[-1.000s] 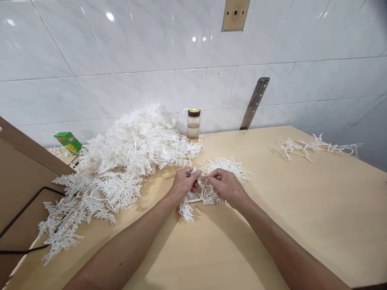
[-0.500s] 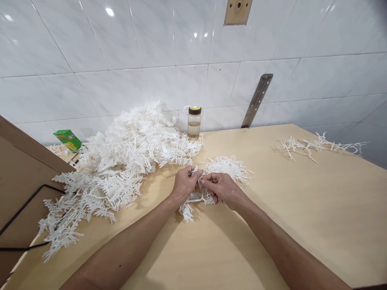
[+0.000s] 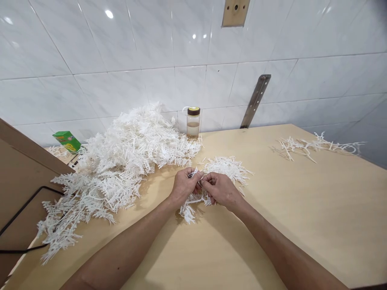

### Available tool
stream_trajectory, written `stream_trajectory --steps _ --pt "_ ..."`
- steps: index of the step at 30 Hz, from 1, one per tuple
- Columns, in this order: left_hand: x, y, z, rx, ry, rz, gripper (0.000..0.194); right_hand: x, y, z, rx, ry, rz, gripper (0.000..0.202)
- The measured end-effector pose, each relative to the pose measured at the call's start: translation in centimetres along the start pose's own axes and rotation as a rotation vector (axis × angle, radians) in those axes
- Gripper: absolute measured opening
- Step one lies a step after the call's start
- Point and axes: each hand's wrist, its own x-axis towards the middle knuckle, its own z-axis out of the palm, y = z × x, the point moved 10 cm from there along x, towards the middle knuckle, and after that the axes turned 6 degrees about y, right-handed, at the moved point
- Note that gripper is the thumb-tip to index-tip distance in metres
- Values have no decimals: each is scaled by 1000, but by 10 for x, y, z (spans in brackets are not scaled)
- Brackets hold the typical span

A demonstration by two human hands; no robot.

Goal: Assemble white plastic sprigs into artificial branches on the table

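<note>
Between my hands is a white plastic foliage branch [image 3: 188, 212], its fringed tips hanging down toward the tabletop. My left hand [image 3: 184, 185] is closed round it, thumb and fingers pinching. Close beside it, my right hand [image 3: 222, 189] pinches at the same branch with thumb and forefinger; the exact spot is partly hidden by the fingers. Just beyond my right hand lies a small heap of loose white sprigs [image 3: 228, 167]. A large pile of white plastic foliage [image 3: 130, 149] spreads over the table to the left.
A bottle of liquid with a dark lid [image 3: 193, 123] stands by the tiled wall. Bare white stems [image 3: 302, 147] lie at the right on the wooden table [image 3: 317, 213]. Left are a green carton [image 3: 67, 141] and a cardboard box [image 3: 24, 177]. A metal bracket [image 3: 255, 102] leans against the wall.
My right hand has shifted slightly left, closer to my left hand. Both still pinch the branch, whose hanging tip has moved a little.
</note>
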Motion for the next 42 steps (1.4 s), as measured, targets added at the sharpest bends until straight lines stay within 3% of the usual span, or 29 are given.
stream_trajectory --steps 7,14,21,33,42 --pt "0 2 -2 -9 14 12 29 0 2 3 12 -59 25 18" --pt "-1 5 -2 -36 5 18 31 -2 -2 0 -20 -35 20 14" --pt "-2 6 7 -48 -110 -47 39 -1 -1 -7 -33 39 23 23" --pt "4 1 3 144 -16 117 31 -2 -6 -1 -141 29 -51 14" --pt "-1 14 -4 252 105 215 27 -1 -9 -15 -201 189 -39 10"
